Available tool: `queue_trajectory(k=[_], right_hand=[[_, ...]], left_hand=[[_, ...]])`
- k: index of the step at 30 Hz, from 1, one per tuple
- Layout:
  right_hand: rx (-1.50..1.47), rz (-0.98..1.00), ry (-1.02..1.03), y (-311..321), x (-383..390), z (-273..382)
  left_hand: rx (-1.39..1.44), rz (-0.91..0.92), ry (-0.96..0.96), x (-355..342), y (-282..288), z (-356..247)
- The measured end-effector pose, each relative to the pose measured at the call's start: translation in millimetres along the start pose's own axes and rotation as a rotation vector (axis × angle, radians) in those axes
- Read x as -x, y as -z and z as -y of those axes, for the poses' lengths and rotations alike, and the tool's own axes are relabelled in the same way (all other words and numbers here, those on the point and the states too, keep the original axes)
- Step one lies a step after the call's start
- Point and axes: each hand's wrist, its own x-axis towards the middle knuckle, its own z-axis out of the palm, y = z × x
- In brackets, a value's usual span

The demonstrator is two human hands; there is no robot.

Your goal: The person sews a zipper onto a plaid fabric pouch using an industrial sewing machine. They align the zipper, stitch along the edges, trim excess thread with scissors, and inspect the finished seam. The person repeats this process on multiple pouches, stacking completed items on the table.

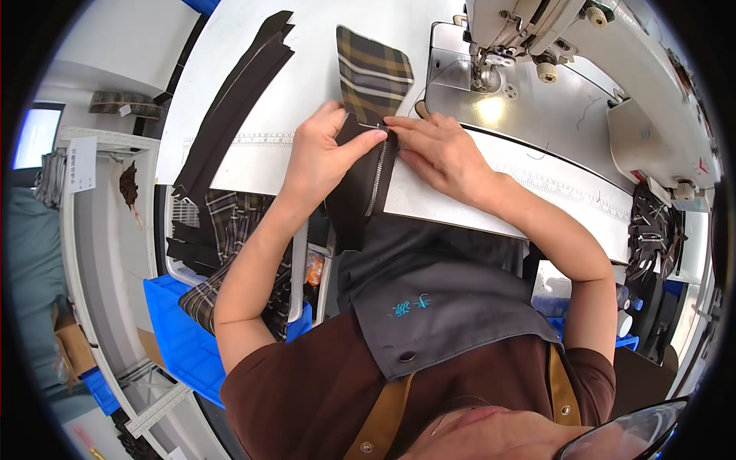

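To the left of the sewing machine [571,38] and nearer us, we hold a dark zippered piece [349,184] with our left hand [318,153], thumb flat on top, other fingers curled at its edge. Our right hand [447,157] bends its fingers narrowly, tips touching where a plaid piece [373,73] meets it; we cannot tell whether they pinch.

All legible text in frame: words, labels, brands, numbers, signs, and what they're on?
Wording not copied; marks by location:
Grey apron: turquoise characters.
White paper sheet at left: dark column of characters, small.
Tabletop ruler scale: figures too small to read.
Sewing machine: red mark, too small to read.
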Motion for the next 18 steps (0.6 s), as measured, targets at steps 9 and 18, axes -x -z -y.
queue_trajectory(k=[9, 18], right_hand=[[-0.863, 0.356, -0.62, 73.2, 20.4, 0.5], [-1.742, -0.539, -0.767, 57.6, 31.5, 23.7]], left_hand=[[0.59, 0.069, 0.154, 1.9, -13.8, -13.7], [0.421, 0.33, 0.209, 15.9, -69.3, -24.0]])
